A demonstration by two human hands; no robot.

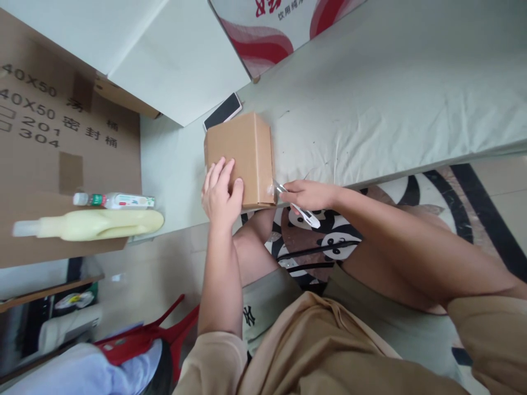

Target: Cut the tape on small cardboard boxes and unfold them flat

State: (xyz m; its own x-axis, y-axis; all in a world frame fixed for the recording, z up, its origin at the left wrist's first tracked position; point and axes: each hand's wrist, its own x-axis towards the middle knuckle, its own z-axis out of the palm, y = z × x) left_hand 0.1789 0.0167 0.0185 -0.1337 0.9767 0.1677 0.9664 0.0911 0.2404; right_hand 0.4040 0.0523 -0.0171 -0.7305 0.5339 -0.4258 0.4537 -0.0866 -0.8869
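A small brown cardboard box (pixel 241 140) stands near the front edge of the cloth-covered table. On its top and left side rests my left hand (pixel 222 192), fingers spread. My right hand (pixel 308 195) is closed round a white utility knife (pixel 307 216). The blade end points at the box's right side, by its lower corner, where clear tape (pixel 270 190) shows. Whether the blade is in the tape or only touching it, I cannot tell.
A phone (pixel 224 111) lies behind the box, beside a large white box (pixel 181 60). At left stand a yellow bottle (pixel 107 225), a small clear bottle (pixel 127 201) and a big printed carton (pixel 37 159). A red-and-white carton (pixel 272 41) is at the back.
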